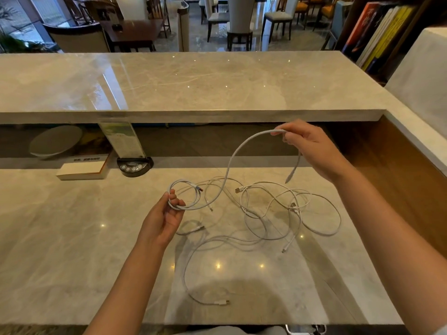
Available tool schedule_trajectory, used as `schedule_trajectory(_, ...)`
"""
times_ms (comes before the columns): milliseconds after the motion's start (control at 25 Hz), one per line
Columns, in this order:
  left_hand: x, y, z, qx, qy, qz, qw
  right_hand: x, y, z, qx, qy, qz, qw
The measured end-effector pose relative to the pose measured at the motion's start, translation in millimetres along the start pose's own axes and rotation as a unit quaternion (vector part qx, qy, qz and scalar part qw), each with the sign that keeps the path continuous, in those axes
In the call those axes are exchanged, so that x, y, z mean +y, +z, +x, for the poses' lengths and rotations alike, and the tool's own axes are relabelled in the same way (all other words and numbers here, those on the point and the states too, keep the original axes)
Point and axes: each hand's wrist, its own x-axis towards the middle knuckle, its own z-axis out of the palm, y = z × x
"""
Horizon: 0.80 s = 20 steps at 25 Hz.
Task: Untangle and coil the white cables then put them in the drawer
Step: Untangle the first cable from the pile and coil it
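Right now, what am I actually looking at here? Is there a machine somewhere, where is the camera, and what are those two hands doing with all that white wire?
There is no machine in this picture. It is a person at work, filmed by one wide camera worn on the head, looking forward and down, so you see the arms from the wearer's own side.

The left hand holds a small coil of white cable, already wound into a few loops. The right hand is raised and pinches the free end of that same cable, which arcs down to the coil.

Below them, on the marble counter, lies a loose tangle of other white cables, with several plugs showing. At the back of the counter are a book and a small black stand holding a card. No drawer is clearly in view.
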Motion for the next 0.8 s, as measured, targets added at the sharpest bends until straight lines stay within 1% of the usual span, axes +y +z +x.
schedule_trajectory(80,-0.7,2.3,-1.1,-0.004,-0.003,0.003,1.0,19.9,-3.5,-6.0,-0.014,0.024,-0.038,0.999)
schedule_trajectory(120,-1.2,3.9,-2.2,-0.009,-0.006,0.009,1.0,36.7,-3.4,-9.1,-0.023,0.051,-0.088,0.995)
schedule_trajectory(160,-2.1,6.0,-3.7,-0.015,-0.01,0.015,1.0,55.7,-2.6,-12.7,-0.042,0.086,-0.156,0.983)
schedule_trajectory(200,-3.7,8.2,-5.3,-0.02,-0.015,0.021,0.999,73.3,-0.7,-18.2,-0.074,0.121,-0.225,0.964)
schedule_trajectory(240,-6.0,10.4,-7.0,-0.026,-0.021,0.027,0.999,86.7,2.5,-25.4,-0.113,0.151,-0.272,0.944)
schedule_trajectory(280,-8.8,12.5,-8.6,-0.031,-0.027,0.033,0.999,93.5,6.3,-32.5,-0.141,0.169,-0.284,0.933)
schedule_trajectory(320,-12.0,14.6,-10.2,-0.036,-0.033,0.039,0.998,94.6,11.5,-38.4,-0.146,0.172,-0.26,0.939)
schedule_trajectory(360,-15.2,16.6,-11.8,-0.043,-0.038,0.044,0.997,89.9,19.1,-43.8,-0.139,0.162,-0.211,0.954)
schedule_trajectory(400,-18.3,19.1,-13.3,-0.051,-0.045,0.047,0.997,80.8,28.6,-48.4,-0.131,0.141,-0.156,0.969)
schedule_trajectory(440,-21.6,21.5,-14.5,-0.06,-0.051,0.049,0.996,70.0,40.7,-52.8,-0.139,0.117,-0.113,0.977)
schedule_trajectory(520,-27.1,27.0,-16.8,-0.072,-0.064,0.051,0.994,55.1,68.7,-62.2,-0.199,0.065,-0.085,0.974)
schedule_trajectory(600,-31.4,31.4,-19.6,-0.086,-0.076,0.059,0.992,51.7,96.6,-71.8,-0.263,0.04,-0.083,0.96)
schedule_trajectory(720,-31.5,32.0,-24.4,-0.106,-0.075,0.089,0.988,54.8,111.1,-79.2,-0.306,0.062,-0.024,0.95)
schedule_trajectory(800,-28.0,30.1,-28.8,-0.122,-0.061,0.131,0.982,55.3,102.2,-80.3,-0.309,0.07,-0.008,0.948)
